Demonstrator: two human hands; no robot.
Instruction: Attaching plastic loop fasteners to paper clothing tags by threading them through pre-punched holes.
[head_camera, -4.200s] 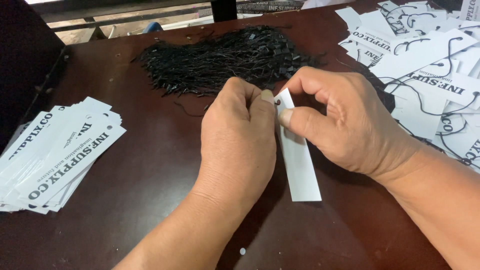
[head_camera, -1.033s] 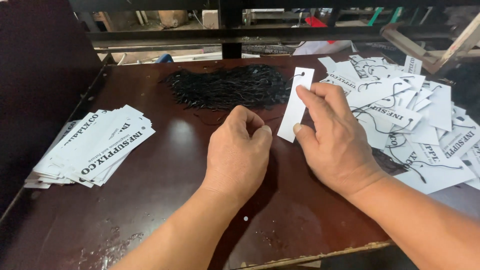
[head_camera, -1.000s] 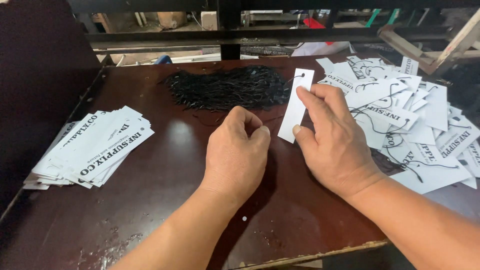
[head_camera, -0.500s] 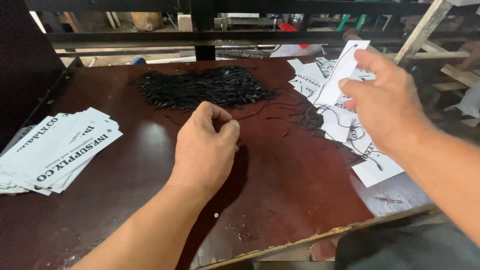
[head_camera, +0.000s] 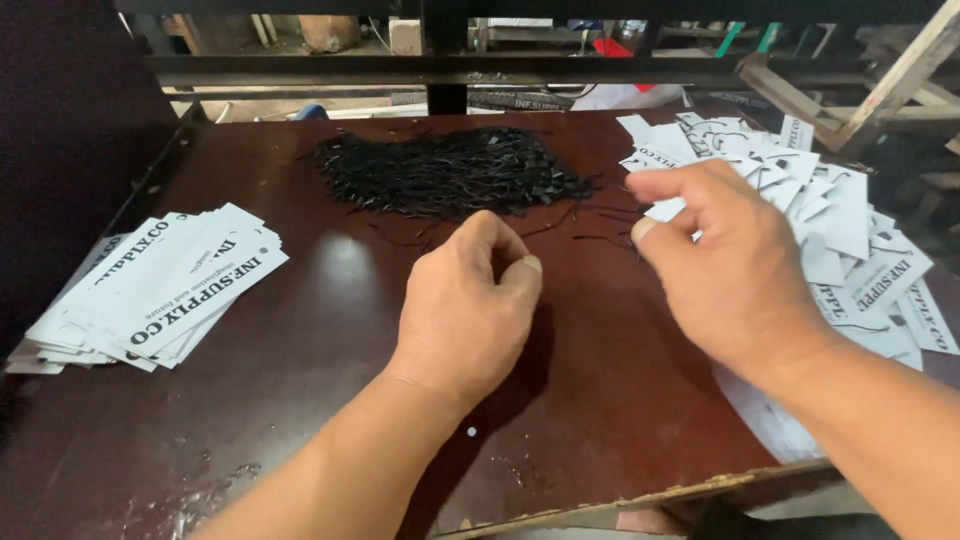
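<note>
Pinching fingers, left hand: the left hand (head_camera: 465, 305) rests on the dark red table (head_camera: 330, 300) near the middle, thumb and forefinger tips closed together; whether a thin cord sits between them I cannot tell.
Right hand: the right hand (head_camera: 725, 270) hovers over the right side of the table, fingers loosely curled and partly open, thumb and forefinger tips at a white paper tag (head_camera: 665, 208); a firm hold on it cannot be made out.
Loose cords: a few stray black cords (head_camera: 600, 238) lie on the table between the two hands.
Cord heap: a pile of black cords (head_camera: 450, 172) lies just beyond the left hand, toward the far edge.
Threaded tags: a scattered heap of white tags (head_camera: 850, 230) with black loops spreads under and beyond the right hand, at the right.
Plain tags: a fanned stack of white printed tags (head_camera: 150, 290) lies at the left, well apart from both hands.
Far side: a dark metal rail (head_camera: 450, 68) runs across beyond the table.
</note>
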